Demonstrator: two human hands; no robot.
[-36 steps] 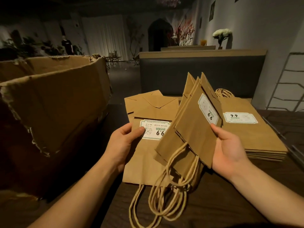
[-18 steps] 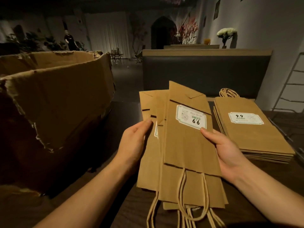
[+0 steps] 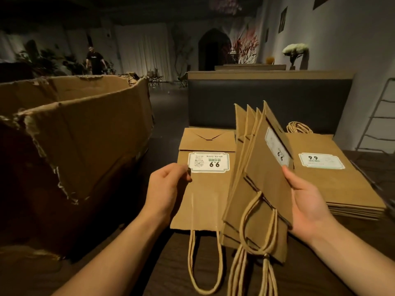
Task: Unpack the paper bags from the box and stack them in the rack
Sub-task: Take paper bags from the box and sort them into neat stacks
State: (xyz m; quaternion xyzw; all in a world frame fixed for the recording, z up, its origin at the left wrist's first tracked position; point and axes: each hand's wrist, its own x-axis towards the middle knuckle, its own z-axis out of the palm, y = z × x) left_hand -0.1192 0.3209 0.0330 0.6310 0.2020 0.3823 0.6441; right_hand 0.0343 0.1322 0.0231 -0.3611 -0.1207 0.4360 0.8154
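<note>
Holding a single flat paper bag [image 3: 205, 189] by its left edge, the left hand [image 3: 166, 189] pinches it with the thumb on top near the white label [image 3: 208, 162], the fingers hidden beneath the paper. That label reads upside down to the camera, and the bag's twine handles [image 3: 205, 263] hang toward the viewer over the dark counter [image 3: 320, 263]. Just right of this single bag, the right hand [image 3: 305, 201] grips a fanned bundle of paper bags [image 3: 256, 184] tilted up on edge, thumb pressed on the outer bag's face just below its label, the other fingers curled behind. I count about four bags in the fan, though the overlapping edges make that uncertain. Their handles [image 3: 256, 242] droop down in loops at the near end.

Right of the bundle, a neat stack of paper bags [image 3: 333, 184] lies flat on the counter, its top label facing the viewer and a coil of handles [image 3: 298, 127] showing at the far end. Left of the single bag stands a large torn cardboard box [image 3: 85, 133], its flaps ragged. Beyond the stack rises a dark padded bench back [image 3: 267, 101], and a pale metal rack [image 3: 380, 116] leans at the right edge by the wall. Far behind the box, a person in dark clothes [image 3: 95, 60] stands in the dim room.
</note>
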